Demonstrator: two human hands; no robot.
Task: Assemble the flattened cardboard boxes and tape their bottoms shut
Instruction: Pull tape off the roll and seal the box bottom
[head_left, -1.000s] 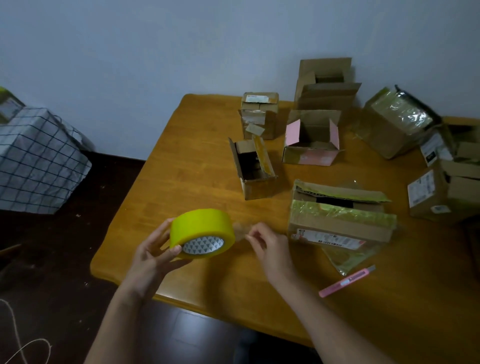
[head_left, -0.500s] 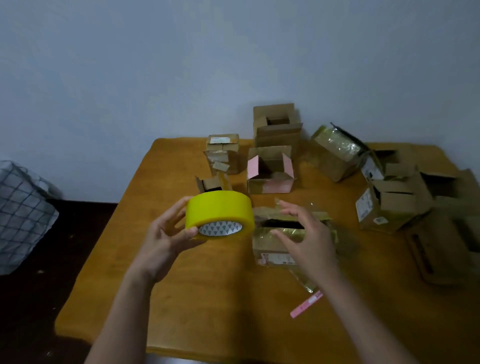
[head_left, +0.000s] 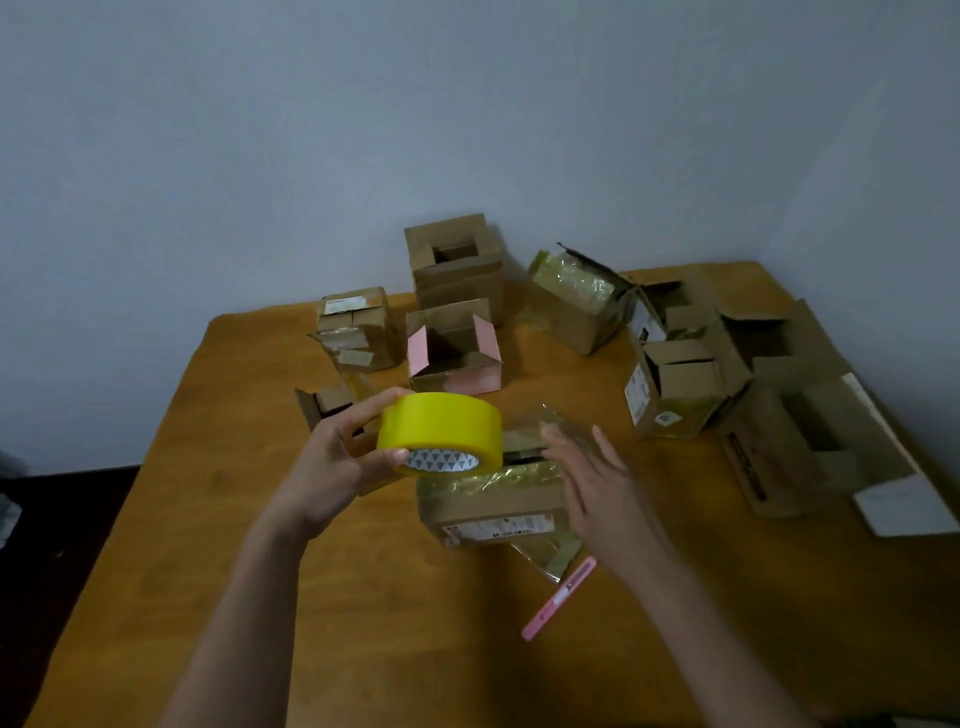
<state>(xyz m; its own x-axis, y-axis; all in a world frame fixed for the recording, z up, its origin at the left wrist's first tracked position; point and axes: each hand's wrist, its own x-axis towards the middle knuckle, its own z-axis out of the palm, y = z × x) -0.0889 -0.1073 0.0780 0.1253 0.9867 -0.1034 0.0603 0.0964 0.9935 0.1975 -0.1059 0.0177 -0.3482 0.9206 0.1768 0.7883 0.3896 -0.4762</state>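
We are holding the yellow tape roll in our left hand, fingers curled round its rim, above the surface. Our right hand is hovering with fingers spread and empty, just right of the roll, over the taped cardboard box lying beneath both hands.

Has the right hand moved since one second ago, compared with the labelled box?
Yes. The right hand went from left of the labelled box to over its right end.

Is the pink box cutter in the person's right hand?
No, the pink box cutter lies on the table while the open right hand holds nothing.
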